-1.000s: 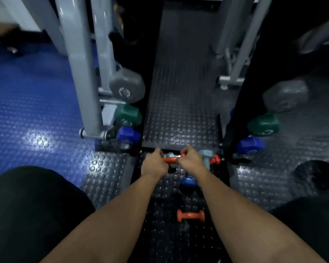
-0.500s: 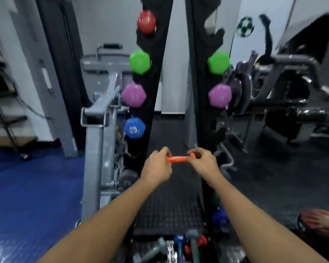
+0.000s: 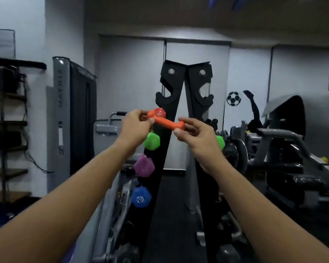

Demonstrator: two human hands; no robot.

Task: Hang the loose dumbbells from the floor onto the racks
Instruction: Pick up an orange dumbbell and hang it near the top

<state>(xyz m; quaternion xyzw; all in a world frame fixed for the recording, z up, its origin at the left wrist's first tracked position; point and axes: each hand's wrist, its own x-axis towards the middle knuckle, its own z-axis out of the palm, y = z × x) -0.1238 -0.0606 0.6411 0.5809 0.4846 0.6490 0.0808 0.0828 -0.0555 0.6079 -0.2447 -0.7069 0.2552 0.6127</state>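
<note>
Both hands hold the orange dumbbell [image 3: 162, 121] before the black rack [image 3: 179, 88]: left hand [image 3: 135, 126] grip pinching its left head, right hand [image 3: 196, 135] grip pinching the right

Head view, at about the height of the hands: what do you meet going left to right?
Dark shelf unit → grey machine column → left hand → orange dumbbell → right hand → football sticker → grey machine shroud.

Dim gym, white walls [image 3: 133, 76]
</note>
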